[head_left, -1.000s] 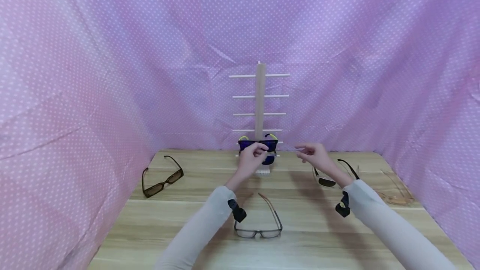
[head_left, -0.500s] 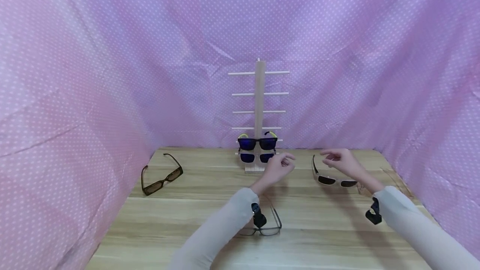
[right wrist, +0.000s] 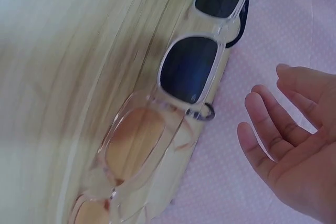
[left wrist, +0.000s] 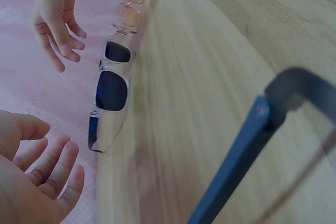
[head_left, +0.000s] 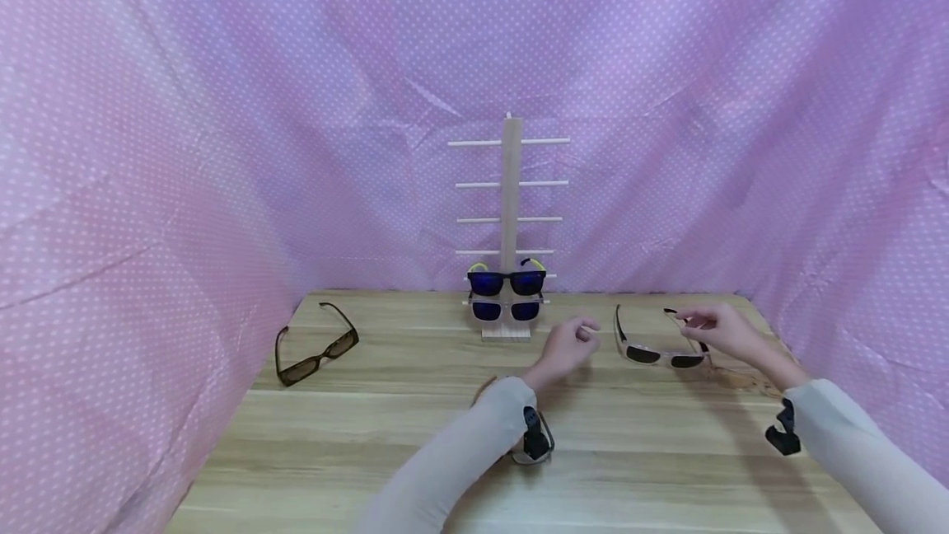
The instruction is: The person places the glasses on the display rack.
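Clear-framed sunglasses with dark lenses [head_left: 643, 355] lie on the table at the right, arms pointing back. My left hand [head_left: 567, 346] hovers to their left, fingers loosely bent and holding nothing; the left wrist view shows its fingers [left wrist: 54, 169] spread apart. Above the right arm of the sunglasses hangs my right hand [head_left: 722, 330], also empty, its relaxed fingers [right wrist: 270, 129] clear of the frame in the right wrist view. Amber-lensed glasses [right wrist: 135, 142] with a transparent frame lie beside the dark pair, partly below my right forearm in the head view.
A wooden stand [head_left: 511, 188] with white crossbars holds two pairs of blue-lensed sunglasses [head_left: 486, 283] on its lower bars. Brown sunglasses [head_left: 302, 369] lie at the left. Grey-framed glasses [head_left: 532, 458] are partly covered by my left forearm. Pink dotted cloth [head_left: 371, 64] surrounds the table.
Both hands have moved right, away from the stand, and somewhat lower. The blue-lensed sunglasses on the stand are now uncovered, while my left forearm covers more of the grey-framed glasses.
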`<state>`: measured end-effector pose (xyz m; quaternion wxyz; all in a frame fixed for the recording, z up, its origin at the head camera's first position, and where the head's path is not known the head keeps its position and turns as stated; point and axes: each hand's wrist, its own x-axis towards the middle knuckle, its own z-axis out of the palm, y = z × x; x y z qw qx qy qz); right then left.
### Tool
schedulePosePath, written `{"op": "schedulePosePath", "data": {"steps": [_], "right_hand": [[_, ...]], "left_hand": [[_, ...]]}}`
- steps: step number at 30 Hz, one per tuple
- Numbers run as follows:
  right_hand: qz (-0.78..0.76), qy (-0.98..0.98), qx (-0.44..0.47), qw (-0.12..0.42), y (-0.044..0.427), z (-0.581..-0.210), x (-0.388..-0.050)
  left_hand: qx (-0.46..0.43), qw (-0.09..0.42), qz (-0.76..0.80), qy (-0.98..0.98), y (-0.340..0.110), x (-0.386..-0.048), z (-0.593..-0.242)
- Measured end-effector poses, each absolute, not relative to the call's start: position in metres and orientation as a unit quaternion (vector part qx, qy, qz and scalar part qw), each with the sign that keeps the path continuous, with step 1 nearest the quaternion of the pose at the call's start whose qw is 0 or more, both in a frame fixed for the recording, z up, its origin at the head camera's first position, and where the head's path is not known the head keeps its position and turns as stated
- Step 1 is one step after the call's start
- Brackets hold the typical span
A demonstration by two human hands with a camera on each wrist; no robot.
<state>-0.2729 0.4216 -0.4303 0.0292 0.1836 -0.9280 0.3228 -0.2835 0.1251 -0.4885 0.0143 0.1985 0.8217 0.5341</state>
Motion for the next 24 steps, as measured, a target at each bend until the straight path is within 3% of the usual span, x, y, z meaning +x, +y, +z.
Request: {"op": "schedulePosePath", "data": {"steps": [11, 24], "right_hand": [[0.33, -0.917, 0.225, -0.001, 0.449, -0.439, -0.275], [0.352, -0.91, 0.215, -0.043, 0.464, -0.448, -0.28]], "left_hand": [[0.176, -0.009, 0.527, 0.831, 0.142, -0.281, -0.495], [0.115, 0.032, 0.562, 0.819, 0.159, -0.283, -0.502]]}}
